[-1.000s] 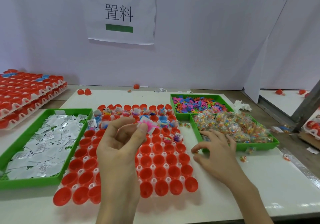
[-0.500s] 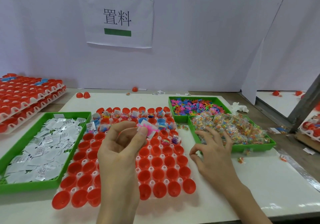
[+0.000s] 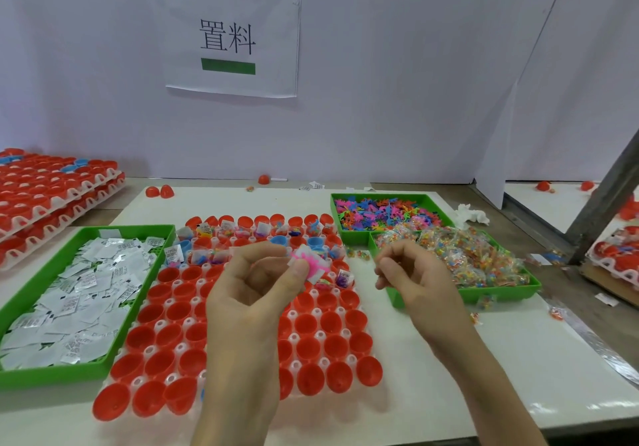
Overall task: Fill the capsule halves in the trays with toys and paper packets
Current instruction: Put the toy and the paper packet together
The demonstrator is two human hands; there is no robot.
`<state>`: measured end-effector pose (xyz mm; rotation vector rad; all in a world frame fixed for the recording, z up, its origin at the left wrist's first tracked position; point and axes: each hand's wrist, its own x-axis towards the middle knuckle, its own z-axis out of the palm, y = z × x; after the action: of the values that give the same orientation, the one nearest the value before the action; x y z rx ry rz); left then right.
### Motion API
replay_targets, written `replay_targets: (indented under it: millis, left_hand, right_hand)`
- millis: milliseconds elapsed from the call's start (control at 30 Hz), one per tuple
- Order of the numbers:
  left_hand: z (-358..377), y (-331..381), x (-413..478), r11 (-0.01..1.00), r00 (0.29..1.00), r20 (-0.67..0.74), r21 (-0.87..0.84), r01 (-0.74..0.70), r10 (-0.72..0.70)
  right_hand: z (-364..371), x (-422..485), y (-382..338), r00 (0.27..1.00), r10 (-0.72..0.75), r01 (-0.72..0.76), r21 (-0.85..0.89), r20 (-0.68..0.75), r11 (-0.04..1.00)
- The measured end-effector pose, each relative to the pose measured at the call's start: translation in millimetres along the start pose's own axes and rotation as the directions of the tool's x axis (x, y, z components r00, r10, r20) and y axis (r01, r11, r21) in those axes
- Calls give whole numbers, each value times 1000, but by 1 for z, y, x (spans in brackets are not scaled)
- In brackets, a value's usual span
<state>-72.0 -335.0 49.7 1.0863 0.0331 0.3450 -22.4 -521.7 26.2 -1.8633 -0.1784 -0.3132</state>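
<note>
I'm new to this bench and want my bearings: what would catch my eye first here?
Rows of red capsule halves cover mid-table, the far rows filled, the near ones empty. Above them the left hand pinches a pink toy and a white packet. A green bin of paper packets sits left, two green bins of colourful toys right.

light: bright, flat, soft from overhead | shadows: just a faint one on the table [image 3: 518, 359] along the capsule tray [image 3: 320, 335] near edge | glare: small sheen near-right | focus: bit mushy overall | edges: fisheye lean on right
</note>
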Motion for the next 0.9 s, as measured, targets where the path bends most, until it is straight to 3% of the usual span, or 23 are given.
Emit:
replay_targets:
  millis: [133, 233, 367, 567, 800, 900]
  left_hand:
    - [8, -1, -5, 1000, 997, 69, 27, 13, -15]
    - [11, -1, -6, 999, 999, 54, 53, 4, -7]
    - [11, -2, -6, 999, 1000, 20, 40, -19, 18]
    - [4, -8, 0, 997, 993, -88, 17, -74, 75]
    - [-3, -9, 2, 956, 965, -95, 191, -222, 243]
    - [-7, -10, 3, 957, 970, -105, 217, -195, 221]
  right_hand:
    - [14, 2, -31, 986, -135, 150, 180, -95, 972]
    - [23, 1, -43, 981, -185, 194, 216, -63, 957]
    - [35, -6, -41, 988, -152, 129, 385, 30, 914]
    - [45, -16, -35, 984, -140, 66, 491, 115, 869]
    - [55, -20, -43, 987, -139, 84, 479, 80, 874]
    - [57, -21, -43, 988, -135, 83, 479, 76, 874]
